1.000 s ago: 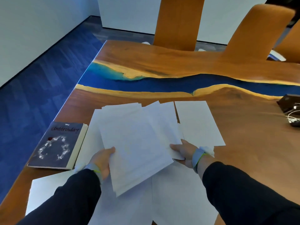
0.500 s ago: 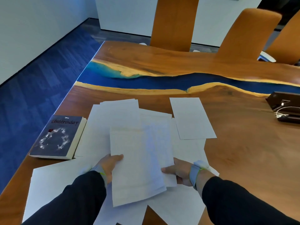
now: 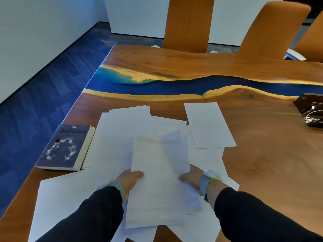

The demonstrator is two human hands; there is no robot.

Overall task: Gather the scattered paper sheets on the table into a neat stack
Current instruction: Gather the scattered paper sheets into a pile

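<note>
The desk [image 3: 262,172] is polished wood with a glossy sheen, cut by a smooth, shiny blue resin band [image 3: 174,86] edged in pale raw-looking wood. The paper sheets [image 3: 157,189] are thin, matt white. The book [image 3: 64,147] has a matt paperback cover. The chair backs [image 3: 188,23] are smooth wood. The sleeves [image 3: 262,215] are dark matt cloth.

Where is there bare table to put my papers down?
Bare brown wood lies right of the lone white sheet, up to the black cable box, and along the blue resin stripe. Crowded: overlapping white sheets beside the dark paperback book.
</note>
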